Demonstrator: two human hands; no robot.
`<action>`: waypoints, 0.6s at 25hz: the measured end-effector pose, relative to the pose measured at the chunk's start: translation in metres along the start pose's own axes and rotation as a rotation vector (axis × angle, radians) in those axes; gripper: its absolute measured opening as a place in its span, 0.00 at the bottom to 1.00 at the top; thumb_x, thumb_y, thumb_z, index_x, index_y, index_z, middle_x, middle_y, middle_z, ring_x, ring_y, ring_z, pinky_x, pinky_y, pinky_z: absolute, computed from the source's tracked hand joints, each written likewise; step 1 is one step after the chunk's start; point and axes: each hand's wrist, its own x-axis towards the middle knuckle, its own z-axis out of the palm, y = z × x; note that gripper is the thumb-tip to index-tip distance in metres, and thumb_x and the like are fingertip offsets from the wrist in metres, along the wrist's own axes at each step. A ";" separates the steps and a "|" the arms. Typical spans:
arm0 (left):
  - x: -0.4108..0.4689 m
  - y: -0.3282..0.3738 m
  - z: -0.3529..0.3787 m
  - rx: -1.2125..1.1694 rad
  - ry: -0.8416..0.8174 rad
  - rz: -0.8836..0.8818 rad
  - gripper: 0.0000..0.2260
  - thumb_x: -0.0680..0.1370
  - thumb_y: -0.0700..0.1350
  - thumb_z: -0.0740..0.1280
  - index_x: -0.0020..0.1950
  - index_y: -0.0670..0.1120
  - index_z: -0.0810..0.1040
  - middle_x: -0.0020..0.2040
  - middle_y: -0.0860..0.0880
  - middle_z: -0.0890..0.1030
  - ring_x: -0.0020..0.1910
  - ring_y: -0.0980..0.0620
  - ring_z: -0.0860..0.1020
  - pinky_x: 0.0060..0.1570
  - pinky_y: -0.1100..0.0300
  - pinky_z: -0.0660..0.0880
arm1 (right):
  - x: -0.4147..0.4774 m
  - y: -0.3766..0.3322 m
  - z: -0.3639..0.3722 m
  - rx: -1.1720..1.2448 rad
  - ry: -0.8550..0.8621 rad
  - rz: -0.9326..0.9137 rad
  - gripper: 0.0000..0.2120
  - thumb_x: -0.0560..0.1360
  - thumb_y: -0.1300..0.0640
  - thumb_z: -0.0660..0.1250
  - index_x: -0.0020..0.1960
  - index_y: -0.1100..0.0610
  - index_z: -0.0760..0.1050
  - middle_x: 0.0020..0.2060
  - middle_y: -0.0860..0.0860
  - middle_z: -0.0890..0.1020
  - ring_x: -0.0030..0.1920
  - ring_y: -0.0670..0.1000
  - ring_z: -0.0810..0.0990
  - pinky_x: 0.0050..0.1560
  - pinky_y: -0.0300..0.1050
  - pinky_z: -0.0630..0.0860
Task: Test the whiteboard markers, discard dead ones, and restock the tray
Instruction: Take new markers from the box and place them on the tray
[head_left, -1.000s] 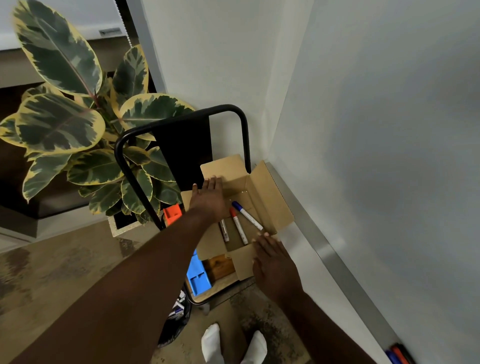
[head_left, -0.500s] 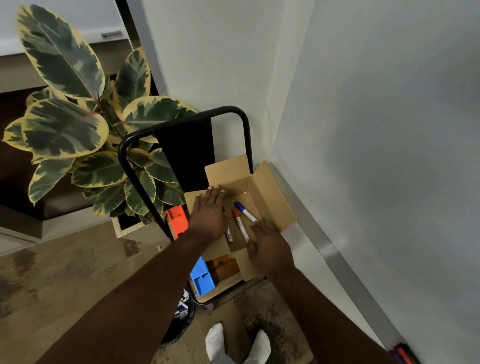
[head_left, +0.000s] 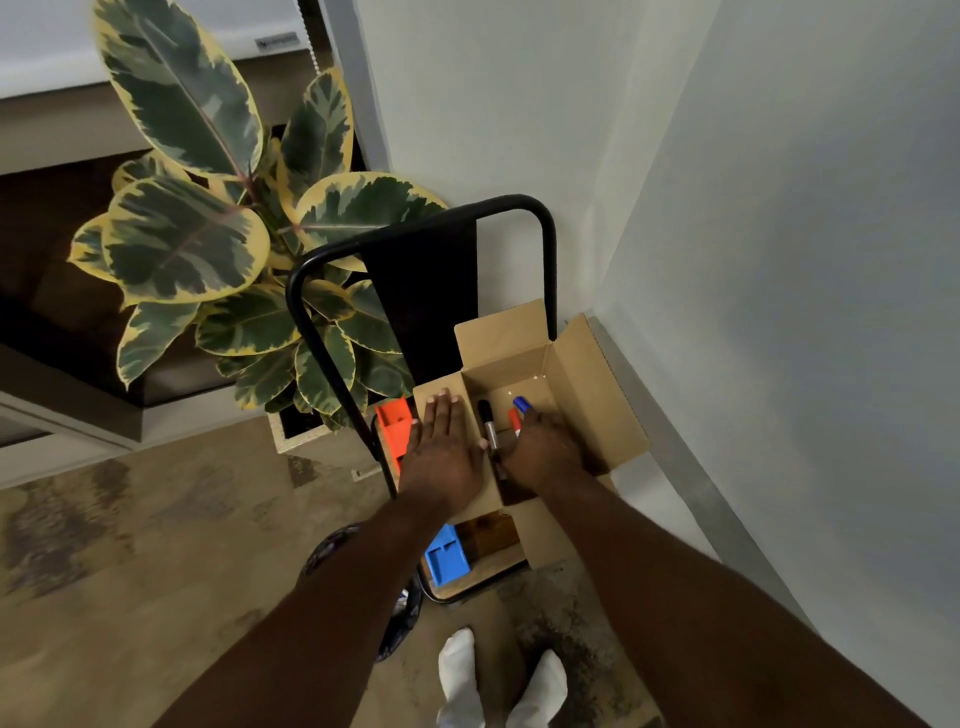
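Observation:
An open cardboard box (head_left: 587, 395) sits on a black-framed chair (head_left: 415, 291). Inside lie a black-capped marker (head_left: 488, 423), a red-capped marker (head_left: 513, 418) and a blue-capped marker (head_left: 521, 403). My left hand (head_left: 441, 452) lies flat with its fingers spread on the box's left flap. My right hand (head_left: 545, 449) reaches into the box over the red and blue markers, hiding their barrels; I cannot tell whether its fingers grip them.
An orange holder (head_left: 395, 428) and a blue holder (head_left: 447, 556) sit on the chair beside the box. A large potted plant (head_left: 218, 218) stands to the left. The whiteboard (head_left: 805, 312) and its metal edge (head_left: 675, 467) rise on the right. A dark bin (head_left: 400, 623) stands below.
My right hand has moved from the box's near flap into the box, over the red and blue markers. The left hand has shifted slightly left on the flap, uncovering the black marker.

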 end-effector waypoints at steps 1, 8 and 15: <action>-0.001 -0.001 0.001 -0.006 0.003 0.001 0.31 0.83 0.58 0.48 0.80 0.43 0.41 0.80 0.44 0.40 0.79 0.47 0.40 0.78 0.48 0.46 | 0.002 -0.004 0.005 -0.010 0.015 -0.034 0.36 0.74 0.44 0.69 0.76 0.56 0.59 0.65 0.58 0.73 0.61 0.58 0.75 0.58 0.56 0.76; -0.002 0.001 -0.001 -0.030 0.005 0.008 0.31 0.83 0.56 0.48 0.80 0.43 0.42 0.81 0.44 0.41 0.79 0.48 0.40 0.78 0.48 0.46 | 0.013 -0.017 0.016 0.038 0.026 -0.059 0.20 0.80 0.47 0.64 0.66 0.57 0.68 0.58 0.57 0.77 0.55 0.57 0.79 0.47 0.50 0.76; 0.000 0.000 -0.004 -0.022 -0.012 0.004 0.31 0.83 0.57 0.49 0.80 0.43 0.42 0.81 0.45 0.41 0.79 0.48 0.41 0.77 0.49 0.45 | 0.015 -0.029 0.018 0.072 0.006 -0.054 0.10 0.83 0.53 0.60 0.59 0.59 0.74 0.54 0.58 0.81 0.55 0.58 0.80 0.46 0.47 0.72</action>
